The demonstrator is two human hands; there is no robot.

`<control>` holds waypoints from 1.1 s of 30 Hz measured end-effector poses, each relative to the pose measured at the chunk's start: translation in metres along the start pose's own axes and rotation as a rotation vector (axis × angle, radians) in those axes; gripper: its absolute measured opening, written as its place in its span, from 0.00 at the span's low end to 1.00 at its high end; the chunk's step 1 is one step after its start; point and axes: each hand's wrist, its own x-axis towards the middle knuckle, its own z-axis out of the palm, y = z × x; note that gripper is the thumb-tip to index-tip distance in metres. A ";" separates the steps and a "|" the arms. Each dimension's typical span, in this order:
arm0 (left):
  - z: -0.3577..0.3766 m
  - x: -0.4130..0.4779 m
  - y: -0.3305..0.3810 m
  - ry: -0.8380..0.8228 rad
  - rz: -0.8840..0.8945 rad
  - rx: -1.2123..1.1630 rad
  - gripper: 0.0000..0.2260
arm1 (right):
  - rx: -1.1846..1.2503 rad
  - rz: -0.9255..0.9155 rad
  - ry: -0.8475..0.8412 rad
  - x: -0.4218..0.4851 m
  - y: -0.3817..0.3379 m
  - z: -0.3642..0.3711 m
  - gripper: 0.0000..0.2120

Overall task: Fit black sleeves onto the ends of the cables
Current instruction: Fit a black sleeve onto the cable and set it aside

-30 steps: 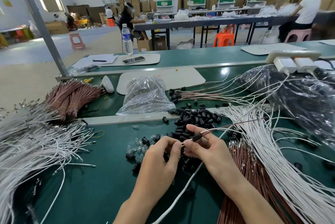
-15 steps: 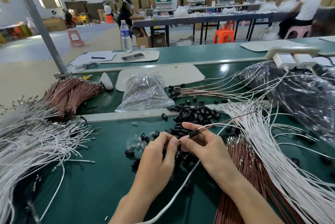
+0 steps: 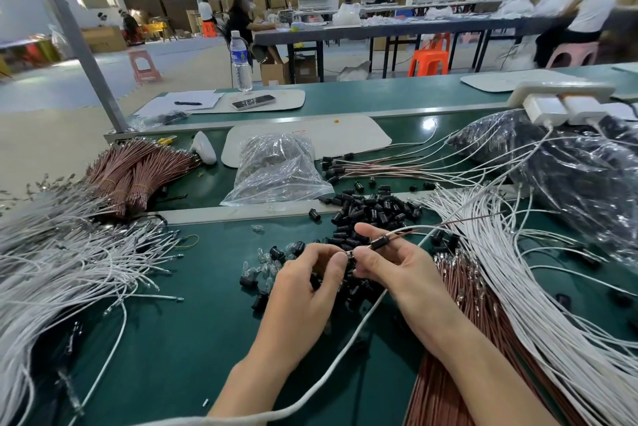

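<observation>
Left of the pile of loose black sleeves [image 3: 373,209] spreads a mass of white cables [image 3: 69,263], with bare metal ends showing on several. Just in front of the pile, the left hand [image 3: 310,277] pinches the small metal terminal [image 3: 349,254] at a cable's tip between thumb and forefinger. Beside it, also in front of the pile, one black sleeve [image 3: 379,242] sits threaded on the cable pair [image 3: 431,229], a little back from the terminal. The right hand [image 3: 390,266] has its fingers curled round the cable pair at the sleeve. The step in hand looks like seating: the sleeve is on but seemingly not yet home. Next, the left pinch probably needs to steady the terminal while the right hand slides the sleeve toward it. The cable pair trails off right of the pile.
</observation>
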 end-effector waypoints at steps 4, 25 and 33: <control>-0.001 0.001 0.003 0.003 0.009 -0.037 0.08 | -0.006 -0.004 -0.013 -0.001 0.000 0.001 0.19; -0.002 0.001 0.020 -0.007 -0.102 -0.207 0.04 | 0.151 0.009 -0.054 -0.002 -0.003 0.005 0.21; 0.000 -0.001 0.020 0.021 -0.037 -0.152 0.07 | 0.141 0.010 -0.062 -0.001 -0.002 0.003 0.19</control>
